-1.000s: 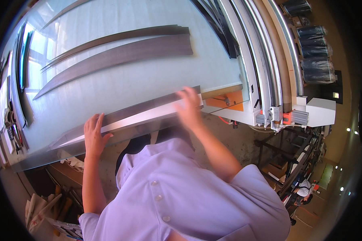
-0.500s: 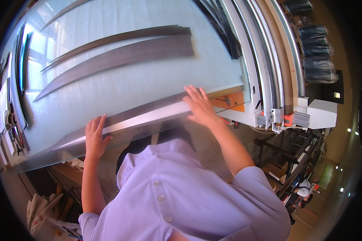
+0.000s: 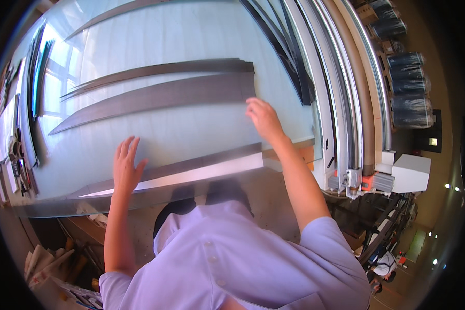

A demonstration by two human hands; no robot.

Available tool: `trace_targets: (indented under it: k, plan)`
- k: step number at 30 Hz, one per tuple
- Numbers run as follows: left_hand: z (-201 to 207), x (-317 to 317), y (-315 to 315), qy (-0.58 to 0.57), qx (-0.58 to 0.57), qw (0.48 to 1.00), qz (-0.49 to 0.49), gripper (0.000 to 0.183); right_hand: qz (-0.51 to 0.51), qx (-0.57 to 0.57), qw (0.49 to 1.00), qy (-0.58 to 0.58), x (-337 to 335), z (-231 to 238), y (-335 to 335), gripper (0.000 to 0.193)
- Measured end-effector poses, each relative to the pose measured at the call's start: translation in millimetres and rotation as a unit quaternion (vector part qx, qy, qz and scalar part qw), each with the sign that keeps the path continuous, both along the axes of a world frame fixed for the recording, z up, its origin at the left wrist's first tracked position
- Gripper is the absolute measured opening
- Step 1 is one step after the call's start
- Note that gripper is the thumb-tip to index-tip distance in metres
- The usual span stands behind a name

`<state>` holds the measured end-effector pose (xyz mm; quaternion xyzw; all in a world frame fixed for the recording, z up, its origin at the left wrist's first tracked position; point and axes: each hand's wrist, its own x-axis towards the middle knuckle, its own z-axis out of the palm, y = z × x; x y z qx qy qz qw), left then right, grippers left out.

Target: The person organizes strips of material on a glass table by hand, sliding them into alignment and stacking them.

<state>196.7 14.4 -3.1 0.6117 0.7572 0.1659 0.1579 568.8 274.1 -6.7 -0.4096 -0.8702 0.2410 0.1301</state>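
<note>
On the glass-topped table, my left hand is open with its fingers spread, just above the left part of a long dark grey strip. A tapering white band runs along that strip's near side, close to the table's front edge. Farther right, my right hand has its fingers loosely bent. Its fingertips are at the lower right corner of a wide, tapered dark strip; whether they touch it I cannot tell. Just beyond lie narrower dark strips, overlapping one another.
Metal rails and a roller run along the table's right side, ending in a white box-shaped housing. Black strips lie beside the rails. Tools and long strips lie along the left edge. Wrapped dark rolls stand beyond.
My right hand has left the near strip's right end and reached away to the wide strip's corner. My left hand has lifted off the near strip. The view has shifted.
</note>
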Motion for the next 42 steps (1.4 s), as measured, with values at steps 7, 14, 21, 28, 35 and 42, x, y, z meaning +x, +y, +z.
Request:
trace_targets:
  k: [7, 14, 21, 28, 35, 42]
  plan:
    - [-23, -10, 96, 0.159, 0.04, 0.986, 0.035, 0.073, 0.068, 0.1, 0.989, -0.079, -11, -21, 64, 0.027]
    - [-31, -15, 106, 0.137, 0.071, 0.987, 0.038, 0.063, 0.106, 0.122, 0.986, -0.047, -1, -1, 62, 0.017]
    - [-24, -24, 77, 0.121, 0.211, 0.967, -0.074, 0.034, 0.112, 0.198, 0.971, 0.066, 27, 8, 8, 0.013]
    - [-22, 4, 40, 0.105, 0.113, 0.982, -0.107, 0.041, 0.006, 0.061, 0.994, 0.089, 2, -10, 47, 0.008]
    - [-28, 10, 46, 0.089, 0.112, 0.986, -0.091, 0.045, 0.049, 0.109, 0.993, 0.008, -59, -30, 157, 0.013]
    - [-24, 13, 43, 0.062, 0.114, 0.989, -0.067, 0.045, 0.152, 0.109, 0.98, -0.065, -58, -41, 182, 0.011]
